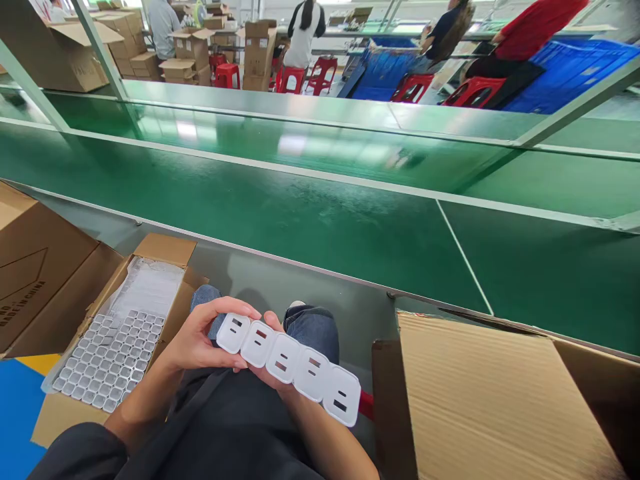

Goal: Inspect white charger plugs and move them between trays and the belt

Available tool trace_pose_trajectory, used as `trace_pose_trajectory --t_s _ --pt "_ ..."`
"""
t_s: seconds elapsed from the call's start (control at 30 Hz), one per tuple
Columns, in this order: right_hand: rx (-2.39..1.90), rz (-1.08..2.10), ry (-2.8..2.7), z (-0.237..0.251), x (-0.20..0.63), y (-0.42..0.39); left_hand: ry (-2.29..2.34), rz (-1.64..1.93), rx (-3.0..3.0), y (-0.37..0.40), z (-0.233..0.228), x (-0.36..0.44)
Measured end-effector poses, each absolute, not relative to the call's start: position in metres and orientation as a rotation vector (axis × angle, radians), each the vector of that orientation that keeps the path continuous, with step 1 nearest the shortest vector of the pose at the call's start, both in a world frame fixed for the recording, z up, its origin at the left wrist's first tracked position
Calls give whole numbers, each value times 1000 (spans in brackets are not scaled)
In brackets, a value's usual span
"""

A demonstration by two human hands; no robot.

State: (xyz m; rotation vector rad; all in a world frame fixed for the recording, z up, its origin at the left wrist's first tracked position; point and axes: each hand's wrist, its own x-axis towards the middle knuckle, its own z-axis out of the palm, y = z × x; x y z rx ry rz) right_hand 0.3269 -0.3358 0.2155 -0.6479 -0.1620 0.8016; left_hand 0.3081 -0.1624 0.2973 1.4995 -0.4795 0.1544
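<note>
White slotted blocks [290,360]: keep all five straight, touching.
Left hand [203,337]: clamped on end block; squeeze lightly.
Right hand [265,379]: clamped beneath row; support evenly.

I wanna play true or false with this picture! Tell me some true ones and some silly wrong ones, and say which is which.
1. The left hand and right hand both hold a row of white squares. True.
2. The row has seven squares. False: it has five.
3. Red stools stand beyond the green table. True.
4. The row lies on the table. False: it is in the hands.
5. An open box on the left has many small pale pieces in it. True.
6. The right hand is inside the box. False: it is at the row.
</note>
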Motion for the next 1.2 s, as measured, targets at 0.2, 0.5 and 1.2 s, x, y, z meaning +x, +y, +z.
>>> trace_pose_trajectory --t_s 0.2,0.5,1.2 --pt "-516 813 -72 219 328 -335 -479 116 1490 -160 295 308" --pt "-379 859 -139 231 334 -330 -380 114 1471 -162 297 305" --pt "-497 692 -191 206 342 -331 -310 291 1989 -179 312 309"
